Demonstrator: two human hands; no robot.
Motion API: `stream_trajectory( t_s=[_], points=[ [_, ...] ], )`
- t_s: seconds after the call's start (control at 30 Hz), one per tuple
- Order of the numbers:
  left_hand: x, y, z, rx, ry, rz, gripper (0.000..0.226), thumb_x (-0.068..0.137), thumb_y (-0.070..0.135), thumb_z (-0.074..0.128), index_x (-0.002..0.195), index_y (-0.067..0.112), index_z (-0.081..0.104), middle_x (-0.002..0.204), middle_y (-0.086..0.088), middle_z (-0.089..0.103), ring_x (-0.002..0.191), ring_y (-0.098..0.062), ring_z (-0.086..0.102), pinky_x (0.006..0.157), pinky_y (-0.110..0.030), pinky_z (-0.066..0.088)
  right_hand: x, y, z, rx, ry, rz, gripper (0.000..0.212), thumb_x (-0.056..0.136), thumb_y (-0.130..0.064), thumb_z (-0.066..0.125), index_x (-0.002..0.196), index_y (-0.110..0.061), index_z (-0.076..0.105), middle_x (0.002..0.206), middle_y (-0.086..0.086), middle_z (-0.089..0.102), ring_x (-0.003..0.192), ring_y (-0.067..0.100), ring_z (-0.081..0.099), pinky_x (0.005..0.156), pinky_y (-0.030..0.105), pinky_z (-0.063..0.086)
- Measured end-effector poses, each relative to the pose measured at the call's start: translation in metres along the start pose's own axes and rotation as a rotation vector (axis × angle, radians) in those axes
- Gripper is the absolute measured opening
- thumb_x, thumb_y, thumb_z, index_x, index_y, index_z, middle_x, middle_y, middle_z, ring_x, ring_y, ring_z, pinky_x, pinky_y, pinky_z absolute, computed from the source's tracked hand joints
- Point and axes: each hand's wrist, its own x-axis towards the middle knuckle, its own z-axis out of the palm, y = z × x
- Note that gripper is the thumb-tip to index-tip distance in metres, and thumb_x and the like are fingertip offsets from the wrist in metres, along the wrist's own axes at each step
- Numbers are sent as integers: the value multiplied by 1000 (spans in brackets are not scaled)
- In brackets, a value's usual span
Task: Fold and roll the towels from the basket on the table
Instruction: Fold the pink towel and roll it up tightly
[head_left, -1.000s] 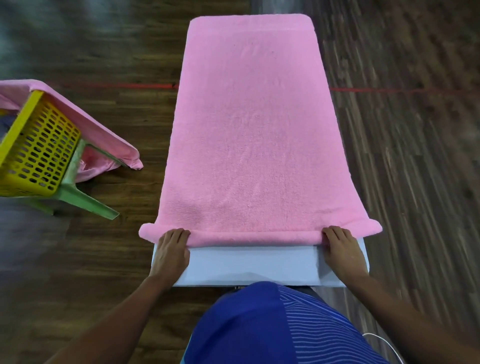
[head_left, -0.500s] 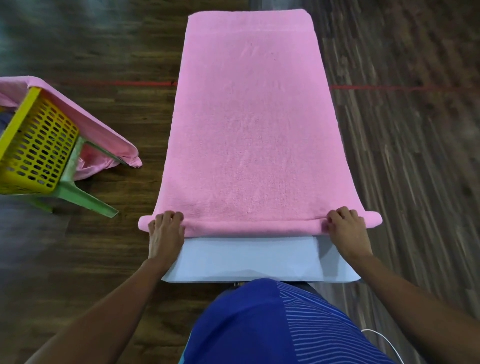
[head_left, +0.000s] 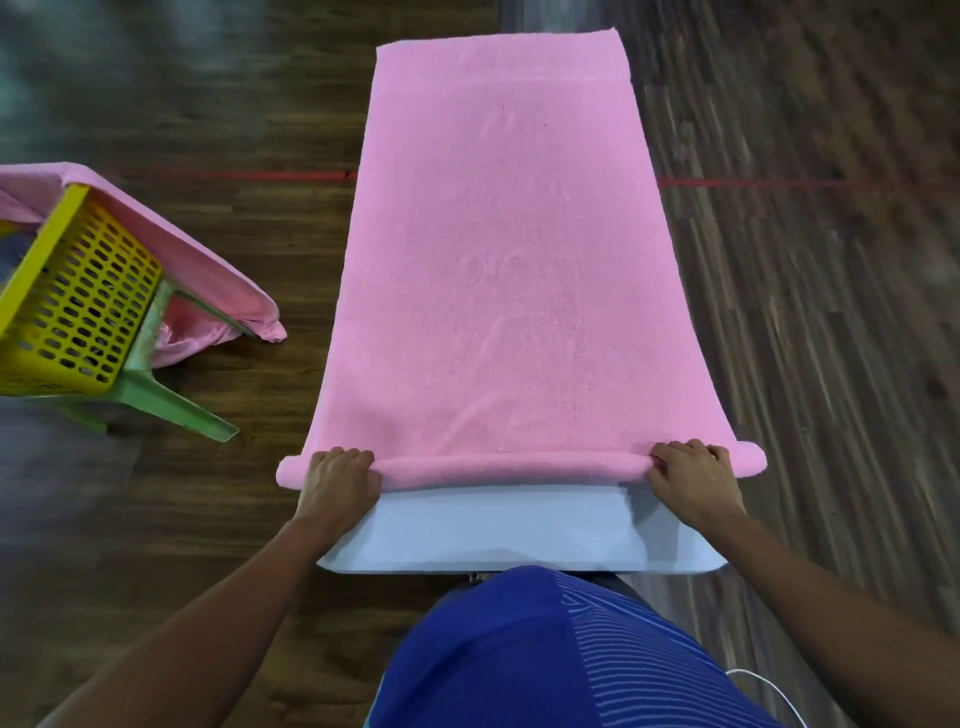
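Roll advanced up pink towel (head_left: 498, 270), left hand (head_left: 340, 480), right hand (head_left: 693, 475) curled gripping it

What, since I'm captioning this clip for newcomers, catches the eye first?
The big pink towel fills the middle, spread along a white table, its near edge rolled up. The left hand and right hand grip that roll near its two ends. At the left, a yellow basket sits on a green stool, a second towel draped over it.

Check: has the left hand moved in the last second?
Yes. The left hand shifted forward, away from the near edge of the table: fingers once against the towel roll now curl over it.
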Motion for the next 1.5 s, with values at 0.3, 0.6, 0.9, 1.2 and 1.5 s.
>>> stream_trajectory(
  t_s=[0.3, 0.6, 0.9, 1.2, 1.5],
  points=[
    [1, -1, 13, -111, 171, -22, 13, 83, 1, 62, 95, 5, 65, 93, -12, 64, 82, -27, 53, 75, -43, 46, -1, -1, 10, 120, 180, -79, 11, 78, -11, 53, 84, -8, 62, 83, 9, 60, 72, 31, 51, 62, 39, 39],
    [-15, -7, 21, -125, 131, 10, 31, 77, 2, 70, 108, 3, 69, 108, -14, 70, 101, -33, 63, 95, -50, 47, -2, 2, 9, 154, 71, -69, 25, 73, -2, 69, 97, -10, 68, 94, 7, 69, 87, 32, 61, 79, 42, 45],
    [10, -12, 9, -70, 107, -78, 12, 89, 19, 57, 100, 16, 61, 95, -4, 60, 96, -28, 55, 99, -53, 30, 7, 2, 3, 26, 76, 16, 18, 78, -15, 66, 96, -15, 61, 92, 6, 60, 84, 31, 51, 72, 40, 33],
    [-7, -8, 25, -62, 30, 47, 50, 72, 4, 69, 122, 1, 61, 119, -15, 63, 111, -32, 56, 104, -48, 41, -6, 3, 17, 152, 76, -96, 43, 66, 0, 72, 108, -5, 62, 107, 12, 65, 92, 33, 61, 82, 45, 51],
    [6, -5, -2, -75, 28, -15, 4, 89, 18, 51, 90, 16, 54, 84, -5, 64, 73, -19, 46, 84, -42, 42, 12, -2, -11, -31, -82, 37, 18, 84, -30, 55, 96, -24, 66, 94, 0, 68, 90, 24, 56, 83, 40, 32]
  ],
)
